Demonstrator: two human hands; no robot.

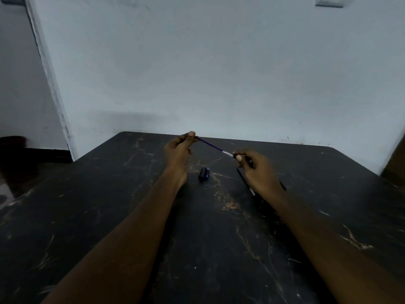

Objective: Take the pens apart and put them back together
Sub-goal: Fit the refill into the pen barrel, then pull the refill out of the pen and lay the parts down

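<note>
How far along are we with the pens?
Done: two caps lie off on the table. In hand: left hand pinches the blue refill, half out of the barrel the right hand grips; going in or out, I cannot tell. To do: a thin dark part lies by the right hand, unassembled.

A dark marbled table (109, 216) stands against a pale wall (197, 62).
</note>
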